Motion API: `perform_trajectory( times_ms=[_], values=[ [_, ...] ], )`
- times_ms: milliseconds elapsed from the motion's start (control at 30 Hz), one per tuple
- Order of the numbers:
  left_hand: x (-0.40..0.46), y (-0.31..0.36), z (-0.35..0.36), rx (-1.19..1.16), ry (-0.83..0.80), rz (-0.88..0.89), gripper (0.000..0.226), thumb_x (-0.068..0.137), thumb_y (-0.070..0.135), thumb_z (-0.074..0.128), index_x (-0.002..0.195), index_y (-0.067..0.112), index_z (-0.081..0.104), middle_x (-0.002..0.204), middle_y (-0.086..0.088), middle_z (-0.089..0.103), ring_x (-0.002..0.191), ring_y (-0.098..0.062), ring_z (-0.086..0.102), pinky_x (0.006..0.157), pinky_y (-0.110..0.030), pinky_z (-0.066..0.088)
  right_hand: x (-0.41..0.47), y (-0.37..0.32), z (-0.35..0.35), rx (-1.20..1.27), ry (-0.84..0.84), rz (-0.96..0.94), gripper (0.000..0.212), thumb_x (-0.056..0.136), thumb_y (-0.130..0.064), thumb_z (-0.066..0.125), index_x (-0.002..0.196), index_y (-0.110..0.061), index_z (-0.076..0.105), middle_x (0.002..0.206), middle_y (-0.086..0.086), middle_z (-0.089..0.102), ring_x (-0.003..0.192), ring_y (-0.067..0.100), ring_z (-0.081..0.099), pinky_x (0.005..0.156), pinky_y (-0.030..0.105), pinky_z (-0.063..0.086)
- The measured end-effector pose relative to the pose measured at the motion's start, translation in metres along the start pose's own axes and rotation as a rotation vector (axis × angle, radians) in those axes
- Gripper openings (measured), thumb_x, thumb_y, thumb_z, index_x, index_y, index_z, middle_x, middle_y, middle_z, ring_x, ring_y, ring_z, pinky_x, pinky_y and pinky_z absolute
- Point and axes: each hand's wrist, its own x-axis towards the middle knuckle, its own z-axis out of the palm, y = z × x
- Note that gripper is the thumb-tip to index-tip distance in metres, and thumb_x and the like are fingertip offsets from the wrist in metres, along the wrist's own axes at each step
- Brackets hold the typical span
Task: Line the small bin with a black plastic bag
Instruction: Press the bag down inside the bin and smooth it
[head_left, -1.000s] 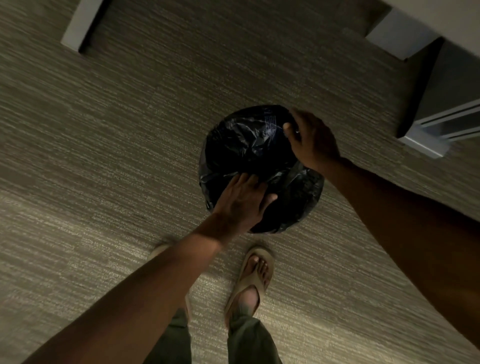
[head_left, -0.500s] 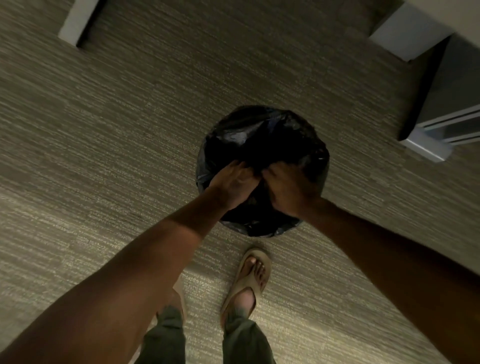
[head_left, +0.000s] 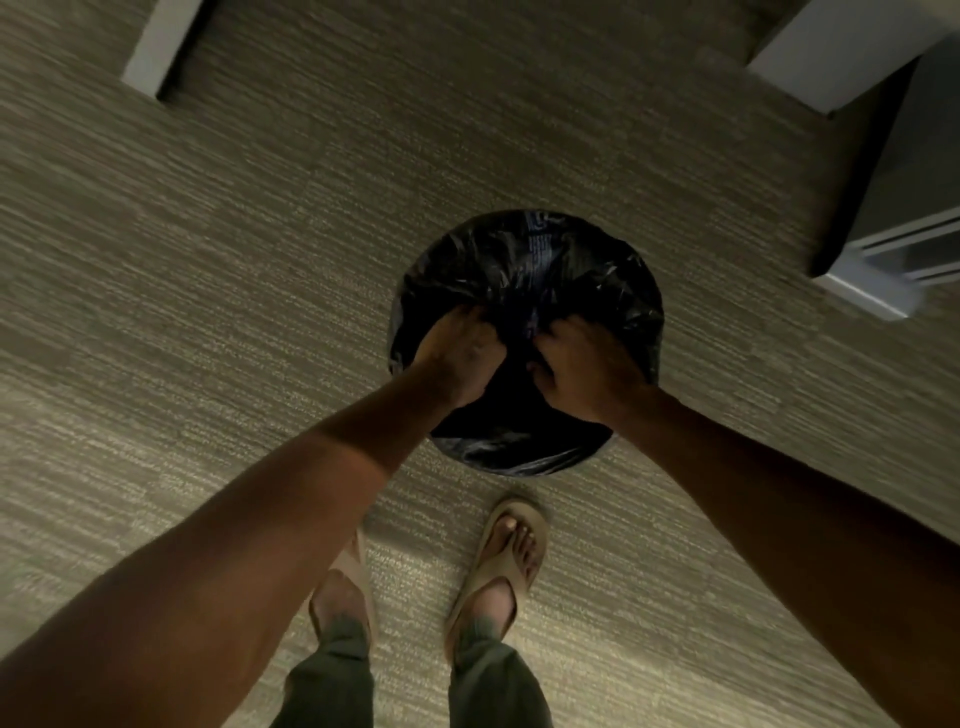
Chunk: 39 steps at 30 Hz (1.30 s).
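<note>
Nearest the camera, two feet in tan rubber flip-flops (head_left: 511, 551) stand on the striped grey-beige carpet (head_left: 208, 312). Just beyond them, the left hand (head_left: 460, 353) and right hand (head_left: 584, 366) sit side by side, each clenched around bunched film of the crinkled black plastic bag (head_left: 545, 260), which covers the small round bin entirely. Farther right stands a pale grey cabinet (head_left: 904, 208).

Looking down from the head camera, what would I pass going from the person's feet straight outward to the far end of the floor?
Sandalled feet → black plastic bag over the small bin, with the left hand and right hand gripping it → bare carpet.
</note>
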Motion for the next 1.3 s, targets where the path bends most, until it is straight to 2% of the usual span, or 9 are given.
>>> perform_trajectory(
  times_ms=[100, 233, 400, 600, 733, 900, 1000, 1200, 1300],
  values=[
    [-0.006, 0.024, 0.01, -0.193, 0.042, 0.006, 0.041, 0.094, 0.037, 0.056, 0.122, 0.011, 0.07, 0.124, -0.015, 0.069, 0.125, -0.037, 0.055, 0.107, -0.042, 0.042, 0.012, 0.0, -0.013, 0.133, 0.001, -0.086, 0.032, 0.09, -0.014, 0.057, 0.118, -0.009, 0.072, 0.113, 0.018, 0.07, 0.108, 0.039, 0.064, 0.088, 0.043, 0.055],
    [-0.008, 0.053, 0.03, -0.512, -0.308, -0.074, 0.063, 0.1, 0.058, 0.039, 0.134, 0.01, 0.061, 0.139, -0.021, 0.06, 0.13, -0.039, 0.057, 0.106, -0.043, 0.046, 0.044, 0.009, -0.032, 0.276, -0.093, -0.055, 0.063, 0.095, -0.007, 0.054, 0.155, -0.026, 0.047, 0.14, 0.016, 0.062, 0.126, 0.037, 0.06, 0.103, 0.04, 0.051],
    [-0.005, 0.058, 0.036, -0.509, -0.491, 0.002, 0.066, 0.105, 0.052, 0.031, 0.153, 0.009, 0.042, 0.155, -0.022, 0.045, 0.144, -0.038, 0.043, 0.121, -0.046, 0.034, 0.08, 0.016, -0.046, 0.397, -0.068, 0.108, 0.044, 0.107, -0.018, 0.044, 0.15, -0.016, 0.051, 0.138, 0.019, 0.064, 0.12, 0.036, 0.064, 0.087, 0.026, 0.043],
    [-0.016, 0.035, 0.02, -0.514, 0.099, -0.087, 0.03, 0.096, 0.032, 0.052, 0.109, 0.011, 0.069, 0.11, -0.015, 0.071, 0.11, -0.035, 0.064, 0.088, -0.039, 0.053, 0.039, 0.005, -0.031, 0.366, 0.263, 0.103, 0.024, 0.094, -0.009, 0.056, 0.112, -0.007, 0.072, 0.109, 0.016, 0.074, 0.102, 0.037, 0.069, 0.083, 0.042, 0.057],
    [-0.011, 0.011, 0.023, -0.238, 0.073, -0.048, 0.059, 0.092, 0.022, 0.058, 0.149, 0.011, 0.048, 0.15, -0.013, 0.053, 0.145, -0.035, 0.039, 0.12, -0.046, 0.029, 0.009, 0.0, 0.016, 0.062, -0.025, -0.012, 0.04, 0.093, -0.023, 0.057, 0.131, -0.015, 0.067, 0.137, 0.015, 0.064, 0.132, 0.037, 0.055, 0.111, 0.048, 0.044],
    [-0.007, 0.0, 0.03, -0.037, -0.235, -0.07, 0.077, 0.093, 0.038, 0.059, 0.159, 0.012, 0.031, 0.168, -0.011, 0.028, 0.156, -0.032, 0.021, 0.128, -0.047, 0.009, -0.004, 0.013, 0.052, -0.149, -0.374, 0.158, 0.071, 0.102, -0.059, 0.024, 0.165, -0.028, 0.011, 0.172, 0.01, 0.019, 0.159, 0.034, 0.011, 0.128, 0.059, -0.002],
    [-0.005, -0.003, 0.029, -0.031, -0.291, -0.087, 0.066, 0.092, 0.038, 0.058, 0.151, 0.012, 0.046, 0.161, -0.012, 0.04, 0.152, -0.033, 0.031, 0.126, -0.047, 0.015, -0.004, 0.014, 0.047, -0.247, -0.437, 0.117, 0.067, 0.102, -0.059, 0.025, 0.16, -0.026, 0.034, 0.165, 0.011, 0.037, 0.156, 0.034, 0.024, 0.127, 0.06, -0.001],
    [-0.008, 0.013, 0.025, -0.108, 0.12, 0.009, 0.061, 0.089, 0.039, 0.057, 0.145, 0.015, 0.056, 0.15, -0.012, 0.054, 0.145, -0.034, 0.039, 0.125, -0.047, 0.023, -0.019, -0.011, 0.026, 0.041, 0.075, -0.025, 0.053, 0.098, -0.051, 0.038, 0.124, -0.016, 0.069, 0.126, 0.008, 0.072, 0.127, 0.029, 0.059, 0.113, 0.049, 0.038],
    [-0.01, 0.013, 0.026, -0.076, 0.071, 0.003, 0.066, 0.089, 0.042, 0.059, 0.148, 0.014, 0.051, 0.153, -0.011, 0.051, 0.148, -0.035, 0.035, 0.125, -0.05, 0.02, -0.044, -0.025, 0.042, 0.045, -0.115, -0.072, 0.059, 0.102, -0.056, 0.03, 0.12, -0.019, 0.072, 0.119, 0.005, 0.075, 0.12, 0.026, 0.065, 0.111, 0.05, 0.039]
  ],
)
